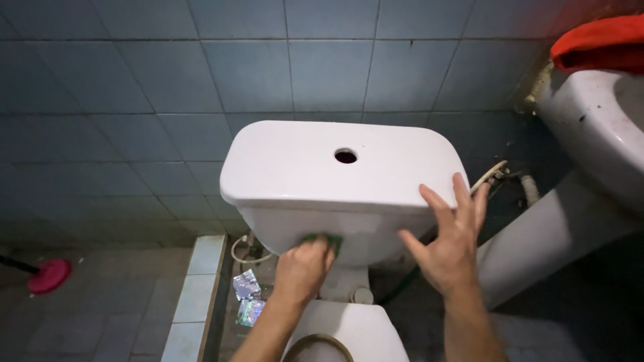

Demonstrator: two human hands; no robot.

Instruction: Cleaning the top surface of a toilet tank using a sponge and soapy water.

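A white toilet cistern (335, 167) stands against the blue tiled wall, its lid showing a round hole (345, 156) in the middle. My left hand (303, 268) presses a green scouring pad (327, 240) against the cistern's front face, just under the lid. With fingers spread, my right hand (448, 241) rests on the lid's front right edge and holds nothing. Below the hands, part of the white toilet bowl (352, 332) shows at the bottom of the view.
A white pedestal basin (590, 127) with a red cloth (600, 43) on it stands at right. Hoses (488, 175) run behind the cistern. Shiny sachets (247, 295) lie on the floor beside a tiled step (194, 295). A pink plunger (48, 275) lies far left.
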